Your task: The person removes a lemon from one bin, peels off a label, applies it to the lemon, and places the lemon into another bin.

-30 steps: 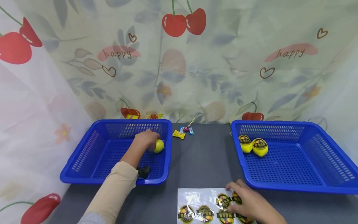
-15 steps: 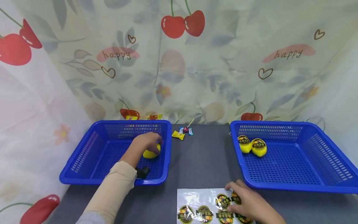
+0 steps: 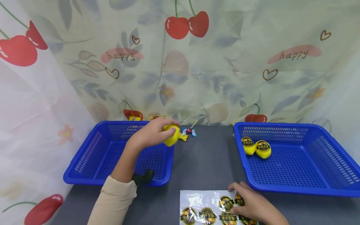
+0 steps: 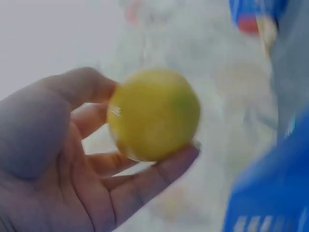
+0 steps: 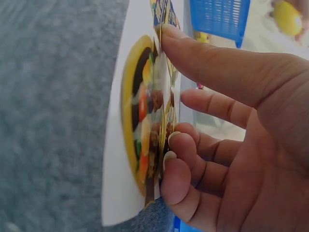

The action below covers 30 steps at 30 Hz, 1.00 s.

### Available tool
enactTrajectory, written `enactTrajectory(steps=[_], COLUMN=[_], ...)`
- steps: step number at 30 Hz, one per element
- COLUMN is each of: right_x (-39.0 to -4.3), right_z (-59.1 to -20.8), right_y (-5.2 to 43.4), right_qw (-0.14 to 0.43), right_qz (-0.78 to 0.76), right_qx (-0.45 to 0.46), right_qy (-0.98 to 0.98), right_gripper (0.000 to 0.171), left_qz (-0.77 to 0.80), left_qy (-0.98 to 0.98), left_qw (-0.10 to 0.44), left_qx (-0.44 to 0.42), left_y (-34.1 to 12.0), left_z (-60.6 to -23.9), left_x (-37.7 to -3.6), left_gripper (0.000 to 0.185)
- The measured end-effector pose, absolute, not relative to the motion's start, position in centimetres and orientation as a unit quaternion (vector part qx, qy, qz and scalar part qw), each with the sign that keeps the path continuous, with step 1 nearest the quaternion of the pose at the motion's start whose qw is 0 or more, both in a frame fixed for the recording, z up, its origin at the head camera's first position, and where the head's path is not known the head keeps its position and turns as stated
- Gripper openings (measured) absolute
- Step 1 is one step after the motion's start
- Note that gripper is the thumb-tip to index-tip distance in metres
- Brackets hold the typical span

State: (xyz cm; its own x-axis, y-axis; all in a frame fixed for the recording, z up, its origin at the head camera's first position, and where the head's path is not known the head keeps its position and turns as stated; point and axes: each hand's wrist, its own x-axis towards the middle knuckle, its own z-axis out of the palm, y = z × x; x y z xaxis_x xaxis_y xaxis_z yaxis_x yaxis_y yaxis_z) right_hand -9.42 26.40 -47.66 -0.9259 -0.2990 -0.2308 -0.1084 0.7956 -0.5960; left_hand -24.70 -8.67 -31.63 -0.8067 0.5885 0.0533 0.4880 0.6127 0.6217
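Observation:
In the head view my left hand (image 3: 153, 132) holds a yellow lemon (image 3: 171, 135) over the right rim of the left blue basket (image 3: 172, 162). The left wrist view has the lemon (image 4: 153, 115) gripped between thumb and fingers, with a greenish patch on its skin. My right hand (image 3: 251, 201) lies on a white sheet of round fruit stickers (image 3: 206, 215), its fingertips touching the stickers at the sheet's right side. In the right wrist view the thumb and bent fingertips rest against the sticker sheet (image 5: 116, 183). Two lemons (image 3: 263, 149) with black-and-gold stickers sit in the right blue basket (image 3: 298, 189).
Several small wrapped sweets and a lollipop (image 3: 189, 131) lie on the dark table (image 3: 206, 162) between the baskets. Candy packets (image 3: 136, 118) show behind the left basket. A cherry-print curtain (image 3: 197, 84) hangs along the back.
My left hand has closed round the lemon in the left basket and lifted it up and right to the rim. My right hand stays on the sticker sheet.

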Motion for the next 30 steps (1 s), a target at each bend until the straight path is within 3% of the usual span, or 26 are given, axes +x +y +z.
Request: enactTrajectory(steps=[4,9,18,30], right_x=[-9.5,-9.7,-9.8,-9.9], right_z=[-47.7,-47.5,-47.9,-47.9], right_y=[26.6,26.8,26.8,26.9], right_qw=[0.169,0.174,0.159,0.152], right_qz=[-0.307,-0.312,-0.299,-0.297], right_qx=[-0.116,-0.133,-0.163,-0.17], right_qy=[0.929,0.925,0.927,0.927], right_gripper=[0.056,0.055,0.057,0.058], left_qz=[0.429,0.482,0.35,0.292], left_qy=[0.84,0.809,0.906,0.925], left_qw=[0.107,0.163,0.098,0.038], left_qx=[0.313,0.294,0.218,0.24], left_y=[-5.1,-0.6,2.6,3.1], left_z=[-33.7,-38.8,-46.4,-47.3], left_x=[-21.9,-19.2,-18.5,-18.5], left_gripper=[0.033,0.045,0.064,0.069])
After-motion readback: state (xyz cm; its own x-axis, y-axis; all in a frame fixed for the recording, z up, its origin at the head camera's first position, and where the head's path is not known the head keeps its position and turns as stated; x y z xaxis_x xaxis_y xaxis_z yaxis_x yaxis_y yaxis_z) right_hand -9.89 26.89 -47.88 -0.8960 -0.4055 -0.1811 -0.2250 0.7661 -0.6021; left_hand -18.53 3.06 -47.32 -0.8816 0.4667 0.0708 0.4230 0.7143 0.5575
